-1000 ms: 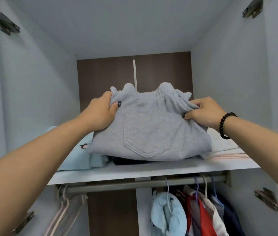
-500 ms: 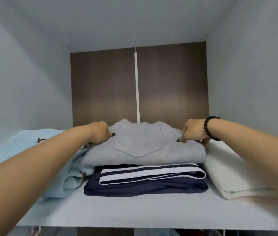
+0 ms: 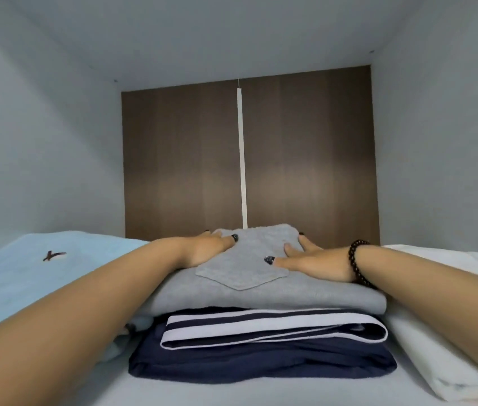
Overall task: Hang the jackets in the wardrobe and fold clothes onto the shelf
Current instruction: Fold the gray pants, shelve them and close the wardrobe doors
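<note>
A folded grey garment (image 3: 261,291) with a patch pocket lies on top of a stack on the wardrobe shelf (image 3: 231,391). Under it are a folded navy-and-white striped piece (image 3: 272,329) and a dark navy piece (image 3: 261,361). My left hand (image 3: 202,249) rests flat on the grey garment's left side with fingers straight. My right hand (image 3: 314,259), with a dark bead bracelet at the wrist, lies flat on its right side, fingers spread over the pocket.
A folded light blue garment (image 3: 41,273) with a small dark mark lies left of the stack. A folded white garment (image 3: 442,347) lies to the right. The shelf is closed in by grey side walls and a brown back panel (image 3: 188,171).
Both hands have let go of the grey garment's bunched edges and now lie flat on top of it. The garment has settled onto the stack, and my view has come closer to the shelf.
</note>
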`<state>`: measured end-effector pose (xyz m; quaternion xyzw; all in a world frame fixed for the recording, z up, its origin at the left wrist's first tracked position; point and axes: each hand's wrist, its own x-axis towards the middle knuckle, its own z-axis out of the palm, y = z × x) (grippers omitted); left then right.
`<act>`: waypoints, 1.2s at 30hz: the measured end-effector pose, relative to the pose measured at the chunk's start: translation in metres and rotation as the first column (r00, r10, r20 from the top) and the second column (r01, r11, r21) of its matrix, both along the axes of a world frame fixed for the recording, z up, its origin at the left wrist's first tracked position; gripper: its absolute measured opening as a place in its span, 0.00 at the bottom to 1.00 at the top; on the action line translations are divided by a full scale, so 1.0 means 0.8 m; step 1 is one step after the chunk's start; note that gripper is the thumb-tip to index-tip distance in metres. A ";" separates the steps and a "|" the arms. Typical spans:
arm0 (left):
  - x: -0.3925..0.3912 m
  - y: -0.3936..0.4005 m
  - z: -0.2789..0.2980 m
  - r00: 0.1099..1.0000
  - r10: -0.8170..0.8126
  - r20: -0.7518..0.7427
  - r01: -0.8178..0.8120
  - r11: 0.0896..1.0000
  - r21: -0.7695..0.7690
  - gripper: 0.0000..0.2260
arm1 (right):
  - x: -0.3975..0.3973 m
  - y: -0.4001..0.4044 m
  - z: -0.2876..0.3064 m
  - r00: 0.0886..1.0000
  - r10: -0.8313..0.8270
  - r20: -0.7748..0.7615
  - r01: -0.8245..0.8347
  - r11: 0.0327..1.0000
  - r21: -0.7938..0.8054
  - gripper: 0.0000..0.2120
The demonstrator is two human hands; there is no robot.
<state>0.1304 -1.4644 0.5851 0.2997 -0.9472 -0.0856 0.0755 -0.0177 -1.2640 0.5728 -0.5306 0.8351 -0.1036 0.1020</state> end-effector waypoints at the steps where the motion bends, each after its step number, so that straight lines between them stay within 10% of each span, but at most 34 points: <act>1: -0.003 -0.005 -0.004 1.000 0.000 -0.006 0.000 1.000 0.012 0.37 | -0.003 -0.003 -0.002 1.000 -0.006 0.001 0.006 1.000 0.001 0.42; 18: 0.060 0.062 0.008 0.952 0.073 -0.296 -0.091 0.995 -0.046 0.31 | 0.044 0.050 0.019 0.979 -0.050 -0.195 -0.023 0.934 -0.356 0.27; 36: 0.371 0.215 -0.055 0.965 0.105 -0.239 -0.134 0.985 -0.110 0.20 | 0.315 0.179 -0.032 0.995 0.098 -0.035 -0.101 0.841 -0.532 0.38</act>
